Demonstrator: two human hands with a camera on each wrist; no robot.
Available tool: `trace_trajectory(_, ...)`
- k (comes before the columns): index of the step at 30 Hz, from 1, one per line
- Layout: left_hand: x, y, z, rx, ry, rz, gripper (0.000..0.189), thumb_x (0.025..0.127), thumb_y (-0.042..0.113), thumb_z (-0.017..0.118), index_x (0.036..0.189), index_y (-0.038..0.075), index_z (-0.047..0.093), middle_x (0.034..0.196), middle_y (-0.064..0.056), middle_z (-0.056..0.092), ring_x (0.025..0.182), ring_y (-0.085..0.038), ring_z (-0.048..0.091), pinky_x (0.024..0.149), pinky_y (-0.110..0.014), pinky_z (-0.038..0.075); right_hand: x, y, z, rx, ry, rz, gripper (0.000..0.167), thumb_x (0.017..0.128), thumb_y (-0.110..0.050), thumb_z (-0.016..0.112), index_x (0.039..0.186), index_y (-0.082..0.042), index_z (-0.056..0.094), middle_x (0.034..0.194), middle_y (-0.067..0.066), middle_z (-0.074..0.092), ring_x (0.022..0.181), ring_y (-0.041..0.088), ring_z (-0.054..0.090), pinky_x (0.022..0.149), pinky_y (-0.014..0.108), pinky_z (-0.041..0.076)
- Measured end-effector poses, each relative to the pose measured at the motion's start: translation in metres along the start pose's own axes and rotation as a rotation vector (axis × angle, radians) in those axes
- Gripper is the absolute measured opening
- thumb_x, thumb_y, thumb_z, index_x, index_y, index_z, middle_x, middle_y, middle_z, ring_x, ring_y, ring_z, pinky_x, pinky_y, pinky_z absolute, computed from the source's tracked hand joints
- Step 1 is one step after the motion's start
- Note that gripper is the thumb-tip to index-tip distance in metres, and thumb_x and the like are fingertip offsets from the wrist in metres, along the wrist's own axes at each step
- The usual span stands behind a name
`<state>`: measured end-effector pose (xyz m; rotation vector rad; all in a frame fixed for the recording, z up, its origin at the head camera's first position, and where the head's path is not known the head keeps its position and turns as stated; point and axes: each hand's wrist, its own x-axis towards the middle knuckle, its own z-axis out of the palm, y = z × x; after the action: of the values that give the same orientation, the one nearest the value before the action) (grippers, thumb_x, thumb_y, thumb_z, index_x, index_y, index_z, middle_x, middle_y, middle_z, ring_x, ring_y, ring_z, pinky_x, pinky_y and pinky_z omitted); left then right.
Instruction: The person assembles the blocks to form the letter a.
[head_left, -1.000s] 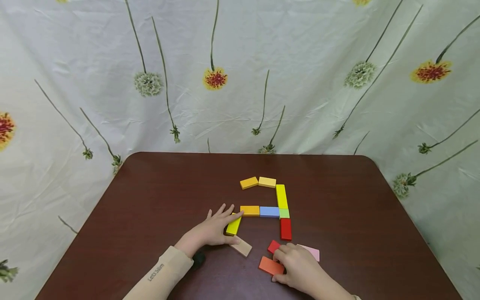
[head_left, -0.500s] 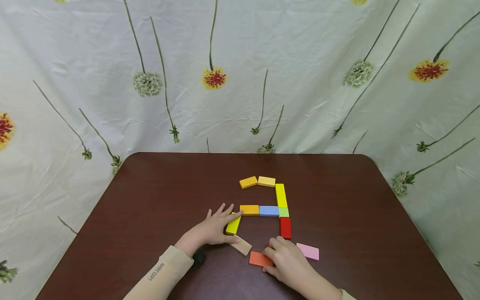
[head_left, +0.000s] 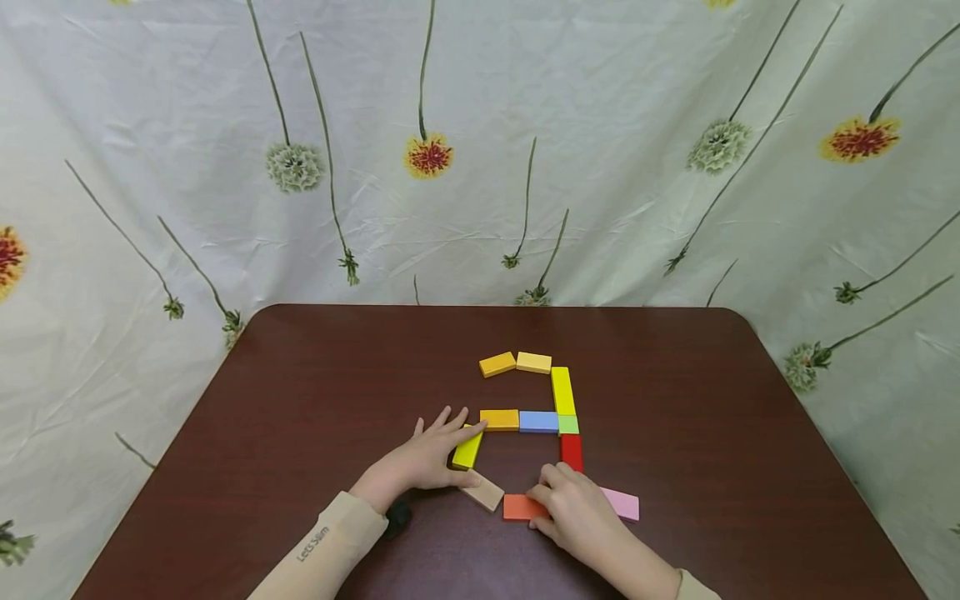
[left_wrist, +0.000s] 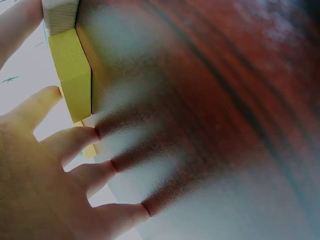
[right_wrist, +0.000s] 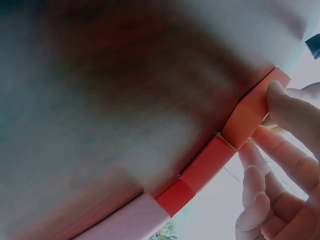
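Note:
In the head view, my left hand (head_left: 427,457) lies with spread fingers over a yellow block (head_left: 467,451) and a beige block (head_left: 486,492). Its thumb rests on the beige block and its index fingertip reaches the near-left corner of an amber block (head_left: 499,420). My right hand (head_left: 581,517) pinches an orange block (head_left: 521,507) between thumb and fingers; the right wrist view shows the thumb on the near side of this orange block (right_wrist: 257,107). The orange block's left end meets the beige block's corner. Red pieces (right_wrist: 207,162) sit between orange and a pink block (right_wrist: 125,220).
A blue block (head_left: 538,422), a small green block (head_left: 568,425) and a red block (head_left: 572,451) continue the outline. Farther back lie a yellow block (head_left: 562,391), a pale yellow block (head_left: 534,362) and another amber block (head_left: 497,364). All rest on a dark table (head_left: 337,367).
My right hand has moved left and away from me, shifting the orange block to the beige one and turning it straight. The small red block is now hidden in the head view. My left hand stays put.

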<state>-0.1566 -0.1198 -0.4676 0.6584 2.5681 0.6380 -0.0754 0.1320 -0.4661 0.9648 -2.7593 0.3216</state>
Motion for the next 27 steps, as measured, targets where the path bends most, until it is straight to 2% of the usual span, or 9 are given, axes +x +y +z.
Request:
trace_trajectory(17, -0.0004, 0.0001, -0.0007, -0.001, 0.006, 0.014, 0.081, 0.084, 0.043, 0.076, 0.153, 0.025, 0.037, 0.163, -0.017, 0.021, 0.151, -0.044, 0.009, 0.113, -0.074, 0.006, -0.0001, 0.0023, 0.0011, 0.016, 0.02, -0.006, 0.026, 0.07, -0.025, 0.089, 0.09, -0.013, 0.077, 0.077, -0.005, 0.052, 0.073, 0.009, 0.046, 0.064, 0.02, 0.045)
trace_trajectory(27, -0.0014, 0.0006, -0.0001, -0.014, 0.005, 0.006, 0.081, 0.084, 0.042, 0.076, 0.153, 0.025, 0.037, 0.163, -0.017, 0.021, 0.151, -0.044, 0.009, 0.113, -0.073, 0.005, -0.0007, 0.0023, 0.0014, 0.026, -0.024, 0.023, 0.027, 0.072, -0.026, 0.088, 0.092, -0.012, 0.078, 0.078, -0.005, 0.052, 0.073, 0.008, 0.045, 0.064, 0.019, 0.045)
